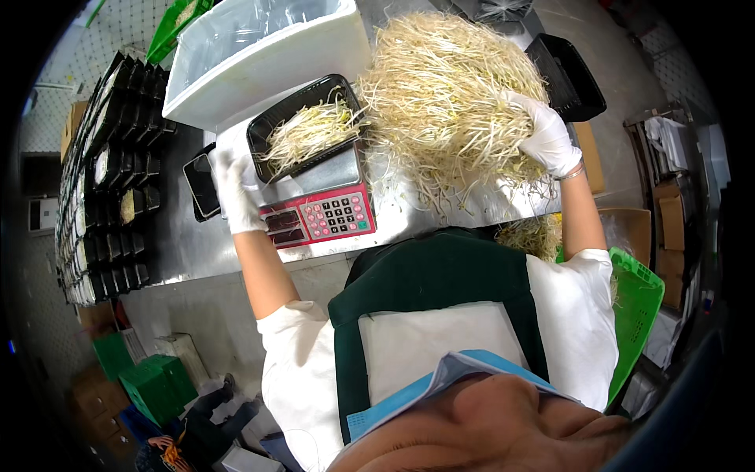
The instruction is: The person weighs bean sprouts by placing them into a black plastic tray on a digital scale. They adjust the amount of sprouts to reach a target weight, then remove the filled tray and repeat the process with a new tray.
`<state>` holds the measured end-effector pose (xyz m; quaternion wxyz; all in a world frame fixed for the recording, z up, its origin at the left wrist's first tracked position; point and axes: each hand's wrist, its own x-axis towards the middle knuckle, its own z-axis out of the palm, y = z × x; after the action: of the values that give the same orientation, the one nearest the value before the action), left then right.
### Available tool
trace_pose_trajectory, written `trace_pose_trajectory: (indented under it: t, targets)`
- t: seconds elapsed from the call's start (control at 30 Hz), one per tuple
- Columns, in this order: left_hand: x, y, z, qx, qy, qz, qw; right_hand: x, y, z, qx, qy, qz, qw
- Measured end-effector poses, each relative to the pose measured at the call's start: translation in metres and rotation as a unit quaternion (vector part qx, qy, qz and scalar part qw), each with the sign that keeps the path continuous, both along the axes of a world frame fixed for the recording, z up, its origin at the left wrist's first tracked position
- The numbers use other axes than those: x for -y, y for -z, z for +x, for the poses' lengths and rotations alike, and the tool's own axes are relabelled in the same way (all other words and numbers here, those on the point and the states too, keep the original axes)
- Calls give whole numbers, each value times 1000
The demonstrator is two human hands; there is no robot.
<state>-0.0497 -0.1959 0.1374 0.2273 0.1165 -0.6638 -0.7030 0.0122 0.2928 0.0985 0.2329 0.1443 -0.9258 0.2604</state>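
A black plastic tray (266, 168) sits tilted on the metal pan of a red digital scale (368, 206), with a small heap of bean sprouts (312, 131) in it. My left hand (238, 192), in a white glove and partly blurred, is beside the tray's left end above the scale's left side. It holds nothing that I can see. To the right, a large pile of bean sprouts (448, 76) covers part of the steel table (183, 236). My gloved right hand (548, 135) curls over a clump at the pile's right side, its fingertips partly among the strands.
Behind the scale stands a white foam box (277, 68) with a clear plastic liner. Stacked filled trays (112, 177) line the table's left end. Black trays (569, 76) are nested at the right. A green crate (637, 312) is beside me; another person (206, 419) is at lower left.
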Motion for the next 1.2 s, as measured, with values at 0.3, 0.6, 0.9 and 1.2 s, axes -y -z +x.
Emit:
trace_pose_trajectory:
  t: [0.3,0.6,0.9,1.2]
  targets:
    - [-184,55,72,-213,428,-495,726,80,47,27,171,-24,150,973]
    - [-222,125,44,-45,427,-671,605,-4,61,54,251,-15,225,941]
    - [-227,127,33,-202,264,-642,691,-54,59,-4,147,-65,27,987]
    - [-208,113,89,-324,226,-626,673,-16,-53,7,321,-32,-413,852]
